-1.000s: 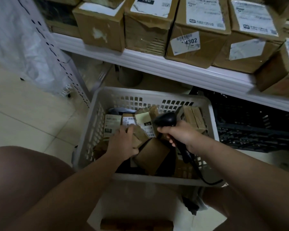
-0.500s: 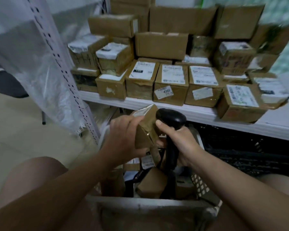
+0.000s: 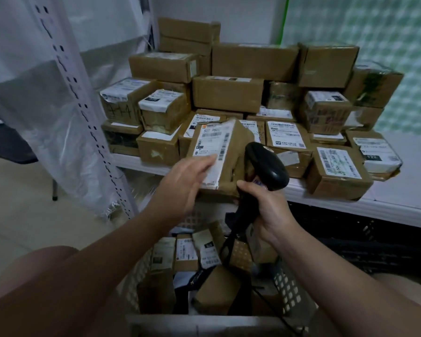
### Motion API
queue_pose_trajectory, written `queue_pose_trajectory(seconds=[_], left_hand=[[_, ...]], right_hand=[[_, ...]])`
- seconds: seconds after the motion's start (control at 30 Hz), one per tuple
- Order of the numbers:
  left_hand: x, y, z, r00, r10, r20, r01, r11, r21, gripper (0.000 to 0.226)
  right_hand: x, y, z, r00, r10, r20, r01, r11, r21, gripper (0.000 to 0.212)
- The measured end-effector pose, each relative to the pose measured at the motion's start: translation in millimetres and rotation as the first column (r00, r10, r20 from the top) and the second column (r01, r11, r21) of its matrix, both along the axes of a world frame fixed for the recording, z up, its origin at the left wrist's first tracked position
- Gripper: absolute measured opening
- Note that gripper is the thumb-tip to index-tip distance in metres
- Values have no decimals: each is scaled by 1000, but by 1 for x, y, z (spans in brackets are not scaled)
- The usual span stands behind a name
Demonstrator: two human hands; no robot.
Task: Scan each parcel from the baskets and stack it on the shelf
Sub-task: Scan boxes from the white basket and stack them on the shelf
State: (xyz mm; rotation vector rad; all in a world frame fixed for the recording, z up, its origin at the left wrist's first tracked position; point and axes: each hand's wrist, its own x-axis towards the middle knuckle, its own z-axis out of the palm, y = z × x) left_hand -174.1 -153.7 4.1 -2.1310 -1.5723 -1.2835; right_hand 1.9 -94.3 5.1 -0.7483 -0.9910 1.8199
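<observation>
My left hand [image 3: 182, 186] holds a brown cardboard parcel [image 3: 236, 152] in the air above the basket, fingers lying across its white barcode label, which faces up. My right hand [image 3: 267, 215] grips the handle of a black barcode scanner [image 3: 267, 164], whose head sits right beside the parcel's right side. Below both hands stands the white perforated basket [image 3: 287, 288] with several more small parcels [image 3: 187, 251] in it. Behind the held parcel, the white shelf [image 3: 399, 198] carries a stack of several labelled boxes [image 3: 229, 93].
A black crate [image 3: 374, 239] sits under the shelf to the right of the basket. A white perforated shelf upright [image 3: 83, 113] with a plastic sheet [image 3: 34, 105] hanging on it stands at the left. My knees frame the basket. Bare shelf surface shows at the far right.
My left hand lifted a parcel out of the basket and turned its label upward. My right hand brought the scanner up beside it. My view rose from the basket to the shelf.
</observation>
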Motion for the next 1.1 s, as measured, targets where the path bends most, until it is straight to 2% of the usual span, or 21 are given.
queue_pose_trajectory(seconds=[0.1,0.13,0.2,0.23,0.27,0.3,0.33,0.4,0.47,0.53,0.57,0.63,0.7,0.77,0.83,0.93,1.0,1.1], left_hand=[[-4,6,12,972,32,232,-21,999,-50,45],[-7,10,14,951,91,295,-60,992,-111,57],[-14,20,14,875,271,401,-122,925,-360,102],[-17,23,14,827,321,461,-76,877,-475,120],[-20,26,12,768,316,556,38,845,-533,127],[-20,28,10,685,278,673,186,826,-531,123],[-19,29,9,577,230,784,327,815,-479,108],[-15,33,7,371,166,913,491,800,-345,79],[-18,36,8,263,165,951,549,785,-288,76],[-25,35,12,196,189,962,600,753,-270,66],[-28,33,13,192,208,959,611,739,-282,56],[-35,32,12,271,222,937,570,747,-342,46],[-41,32,10,343,217,914,495,785,-372,59],[-49,32,5,388,240,890,404,824,-398,81],[-51,30,3,418,283,863,300,854,-426,94],[-51,26,-1,399,315,861,196,888,-416,112],[-51,26,-1,423,339,840,149,889,-434,122],[-50,27,-3,447,373,813,91,885,-456,114]], right_hand=[[-7,6,6,1000,-25,15,24,997,71,28],[-8,9,10,1000,-26,14,25,996,89,27],[-10,15,15,1000,-23,11,22,995,98,26],[-11,19,17,1000,-14,17,12,995,103,25],[-12,22,19,1000,8,23,-10,994,112,24],[-13,25,20,999,36,28,-39,992,117,23],[-14,27,21,998,65,27,-68,990,121,22],[-18,31,22,994,106,13,-107,987,117,21],[-22,33,21,995,104,8,-104,990,95,20],[-27,35,20,995,99,11,-99,993,58,20],[-29,35,20,993,113,17,-113,993,43,19],[-32,34,20,990,128,53,-130,991,42,13],[-31,32,20,991,49,127,-62,993,99,11],[-25,32,19,965,-139,224,76,960,270,19],[-18,27,24,930,-229,288,86,897,434,21],[-11,15,27,937,-162,311,-14,869,495,13],[-10,8,26,931,-151,333,-52,848,528,6],[-11,0,26,924,-142,355,-77,841,536,6]])
